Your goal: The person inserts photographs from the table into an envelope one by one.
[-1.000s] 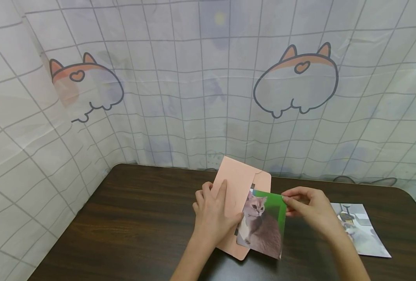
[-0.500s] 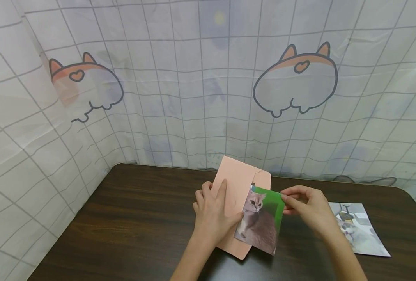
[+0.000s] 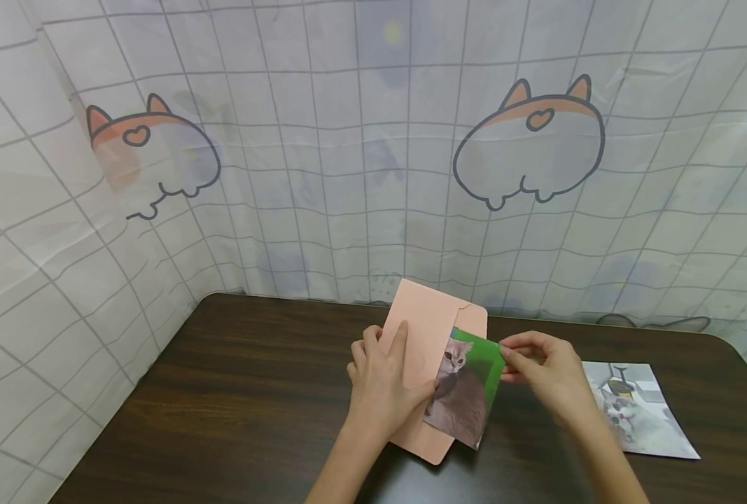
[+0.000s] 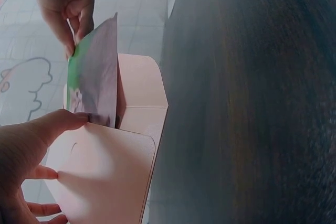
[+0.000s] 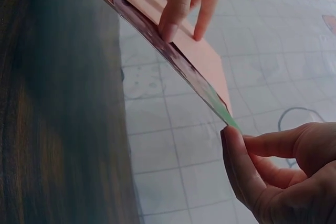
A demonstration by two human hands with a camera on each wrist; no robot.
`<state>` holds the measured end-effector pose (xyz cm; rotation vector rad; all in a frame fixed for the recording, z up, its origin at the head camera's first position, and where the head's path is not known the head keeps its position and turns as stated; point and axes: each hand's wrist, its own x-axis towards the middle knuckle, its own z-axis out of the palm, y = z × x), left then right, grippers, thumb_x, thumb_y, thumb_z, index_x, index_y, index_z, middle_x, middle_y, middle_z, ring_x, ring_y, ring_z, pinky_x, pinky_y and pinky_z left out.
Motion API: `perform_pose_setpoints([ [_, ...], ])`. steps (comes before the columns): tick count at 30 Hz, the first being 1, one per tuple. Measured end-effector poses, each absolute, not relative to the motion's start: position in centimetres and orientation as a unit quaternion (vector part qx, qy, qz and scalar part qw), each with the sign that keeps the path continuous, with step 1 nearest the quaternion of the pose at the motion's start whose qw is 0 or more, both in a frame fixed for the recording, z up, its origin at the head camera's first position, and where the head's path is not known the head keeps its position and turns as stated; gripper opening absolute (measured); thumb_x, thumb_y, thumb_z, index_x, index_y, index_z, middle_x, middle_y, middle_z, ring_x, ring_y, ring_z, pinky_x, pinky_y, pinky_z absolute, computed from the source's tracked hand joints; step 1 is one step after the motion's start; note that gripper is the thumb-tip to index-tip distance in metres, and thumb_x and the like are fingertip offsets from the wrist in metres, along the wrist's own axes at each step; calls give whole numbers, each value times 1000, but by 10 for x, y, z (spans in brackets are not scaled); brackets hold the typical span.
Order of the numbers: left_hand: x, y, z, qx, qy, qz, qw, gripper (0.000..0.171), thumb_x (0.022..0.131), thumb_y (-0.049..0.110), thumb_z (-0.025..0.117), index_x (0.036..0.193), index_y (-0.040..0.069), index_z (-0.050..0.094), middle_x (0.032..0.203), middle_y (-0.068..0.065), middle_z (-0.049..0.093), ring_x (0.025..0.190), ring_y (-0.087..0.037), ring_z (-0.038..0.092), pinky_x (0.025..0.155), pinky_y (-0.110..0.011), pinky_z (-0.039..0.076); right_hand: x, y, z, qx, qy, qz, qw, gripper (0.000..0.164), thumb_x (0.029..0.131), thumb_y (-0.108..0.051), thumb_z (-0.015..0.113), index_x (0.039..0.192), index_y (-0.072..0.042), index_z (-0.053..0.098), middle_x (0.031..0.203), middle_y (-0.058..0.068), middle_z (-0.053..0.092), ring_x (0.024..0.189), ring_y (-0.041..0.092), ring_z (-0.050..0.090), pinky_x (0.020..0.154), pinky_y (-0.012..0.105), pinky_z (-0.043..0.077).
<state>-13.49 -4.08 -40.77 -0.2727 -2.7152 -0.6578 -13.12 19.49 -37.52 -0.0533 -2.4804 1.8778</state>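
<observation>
A pink paper envelope (image 3: pixel 422 315) lies slanted at the middle of the table, its flap (image 4: pixel 140 80) folded back. My left hand (image 3: pixel 379 381) holds it, the index finger stretched over its front. The thumb (image 4: pixel 71 120) rests at the pocket's edge, beside the photo. A cat photo with a green background (image 3: pixel 464 395) sits partly inside the pocket, its left part hidden by the front panel. My right hand (image 3: pixel 546 364) pinches the photo's upper right corner between thumb and fingers, as the right wrist view also shows. The photo's free lower corner juts past the flap.
Another cat picture in pale grey (image 3: pixel 647 413) lies on the right of the dark wooden table (image 3: pixel 222 392), partly behind my right forearm. A white gridded curtain (image 3: pixel 348 175) hangs along the table's back and left sides.
My right hand has moved left, sliding the cat photo deeper into the envelope. Less of the photo's left side shows. The left hand and the envelope have stayed nearly in place.
</observation>
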Motion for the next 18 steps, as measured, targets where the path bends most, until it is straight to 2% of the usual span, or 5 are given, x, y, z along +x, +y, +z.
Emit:
perform_pose_setpoints([
  [18, -134, -39, -408, -108, -949, -238, 175, 92, 74, 43, 92, 152, 11, 55, 139, -23, 46, 119, -43, 46, 80, -51, 46, -128, 182, -375, -36, -812, 581, 45, 24, 101, -1, 66, 119, 15, 67, 96, 15, 72, 71, 7, 72, 71, 27, 62],
])
